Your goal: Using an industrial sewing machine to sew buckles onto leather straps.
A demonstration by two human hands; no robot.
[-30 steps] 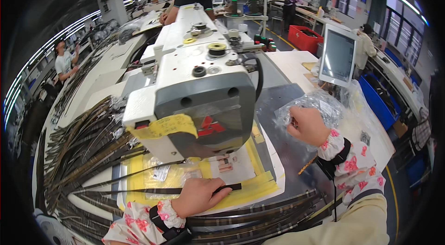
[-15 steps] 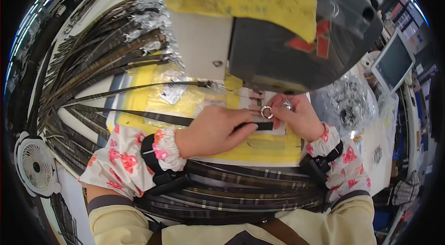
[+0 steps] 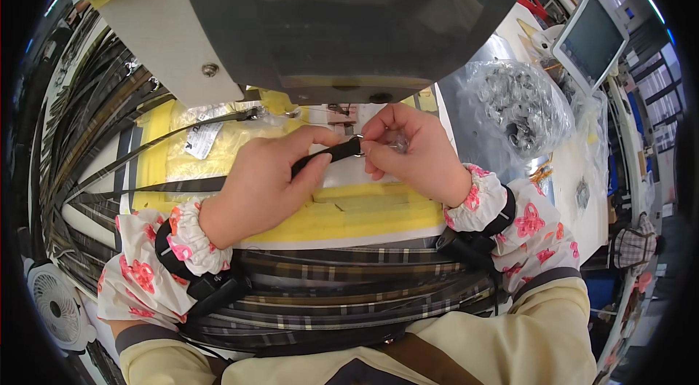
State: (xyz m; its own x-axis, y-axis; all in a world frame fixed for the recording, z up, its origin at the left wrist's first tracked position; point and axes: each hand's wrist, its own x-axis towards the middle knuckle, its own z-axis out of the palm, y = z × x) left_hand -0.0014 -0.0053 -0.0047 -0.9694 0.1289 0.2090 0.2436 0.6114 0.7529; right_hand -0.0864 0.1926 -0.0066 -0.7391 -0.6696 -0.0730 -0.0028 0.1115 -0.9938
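My left hand (image 3: 269,181) grips a dark strap (image 3: 324,154) between thumb and fingers, its end reaching my right hand (image 3: 404,155). My right hand pinches a small metal ring (image 3: 357,144) against that strap end, with a small shiny piece partly hidden in its fingers. Both hands are over a white work plate edged with yellow tape (image 3: 371,214), below the grey and white head of an industrial sewing machine (image 3: 328,32). More straps (image 3: 102,130) fan out at the left and lie in bands across the front.
A clear plastic bag of metal hardware (image 3: 515,110) lies at the right, near a screen on a mount (image 3: 590,39). A small white fan (image 3: 57,305) stands at the lower left. Blue bins (image 3: 601,287) are beyond the table's right side.
The view has tipped down. My right hand moved from over the bag to the plate, bringing a ring to the strap. My left hand has raised the strap's end.
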